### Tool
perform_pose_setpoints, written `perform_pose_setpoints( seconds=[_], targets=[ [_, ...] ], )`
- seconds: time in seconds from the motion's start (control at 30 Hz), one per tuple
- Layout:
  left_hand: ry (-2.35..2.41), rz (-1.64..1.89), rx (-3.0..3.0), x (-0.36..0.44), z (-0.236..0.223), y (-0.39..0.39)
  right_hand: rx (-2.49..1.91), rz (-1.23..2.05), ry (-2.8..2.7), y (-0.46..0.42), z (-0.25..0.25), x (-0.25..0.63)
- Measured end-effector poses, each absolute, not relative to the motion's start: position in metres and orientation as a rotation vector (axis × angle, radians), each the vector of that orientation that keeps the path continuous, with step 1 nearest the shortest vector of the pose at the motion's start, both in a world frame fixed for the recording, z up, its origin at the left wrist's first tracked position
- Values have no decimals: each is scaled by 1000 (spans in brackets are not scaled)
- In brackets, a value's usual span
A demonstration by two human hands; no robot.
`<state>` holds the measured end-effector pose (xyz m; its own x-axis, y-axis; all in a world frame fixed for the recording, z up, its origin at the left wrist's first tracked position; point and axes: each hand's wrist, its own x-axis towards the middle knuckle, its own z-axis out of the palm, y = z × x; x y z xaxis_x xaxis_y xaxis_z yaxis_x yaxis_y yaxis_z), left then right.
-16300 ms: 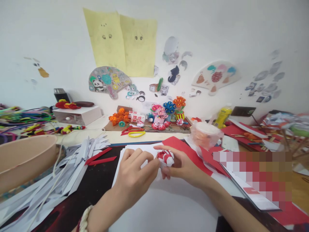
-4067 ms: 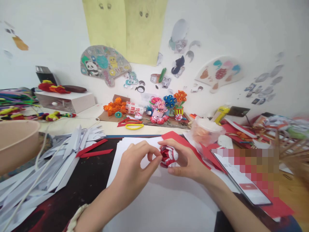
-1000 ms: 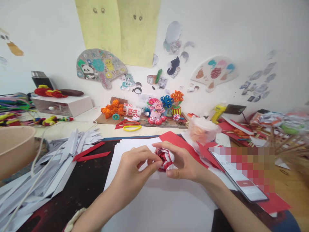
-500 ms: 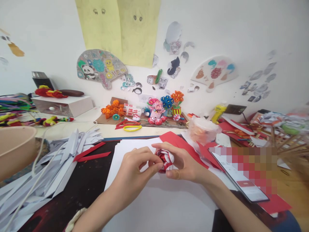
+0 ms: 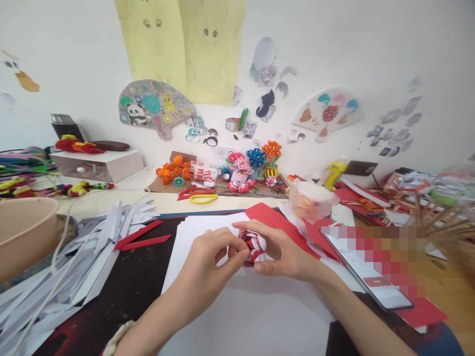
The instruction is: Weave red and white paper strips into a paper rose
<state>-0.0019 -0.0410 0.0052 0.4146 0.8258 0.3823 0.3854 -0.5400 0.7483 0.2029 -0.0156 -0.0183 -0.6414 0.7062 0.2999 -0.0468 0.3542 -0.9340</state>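
Note:
A small red-and-white folded paper ball point(image 5: 259, 243), with layered, petal-like folds and a reddish hollow toward the left, is held above a stack of white paper point(image 5: 260, 316). My right hand point(image 5: 291, 253) curves round its right side, index finger over the top and thumb below. On the left rim, the thumb and index finger of my left hand point(image 5: 211, 259) pinch together at a fold. Those fingertips cover part of the ball, so the exact fold between them is hidden. Red paper point(image 5: 272, 222) lies just behind my right hand.
White paper strips point(image 5: 100, 262), two red strips point(image 5: 146, 241) and a beige bowl point(image 5: 25, 232) lie left. A phone point(image 5: 371, 277) and a lidded plastic cup point(image 5: 313, 195) stand right. Yellow-handled scissors point(image 5: 203, 198) and craft flowers point(image 5: 243, 165) are at the back.
Since the oldest frame, the ball has turned and its reddish hollow shows more. My left fingers have gone from beside it to a pinch on its rim. Lately both hands barely move.

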Motion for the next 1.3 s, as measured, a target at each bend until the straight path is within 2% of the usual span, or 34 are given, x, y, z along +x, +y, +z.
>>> perform_pose_setpoints(
  seconds=[0.8, 1.07, 1.3],
  targets=[
    [1011, 971, 2062, -1, 6, -42, -521, 1368, -1926, -15, -18, 203],
    [1149, 1080, 2375, 1, -4, -43, -580, 1348, -1924, -15, -18, 202],
    [1078, 1252, 2228, -4, 3, -41, -522, 1480, -1706, -18, -17, 201]
  ],
)
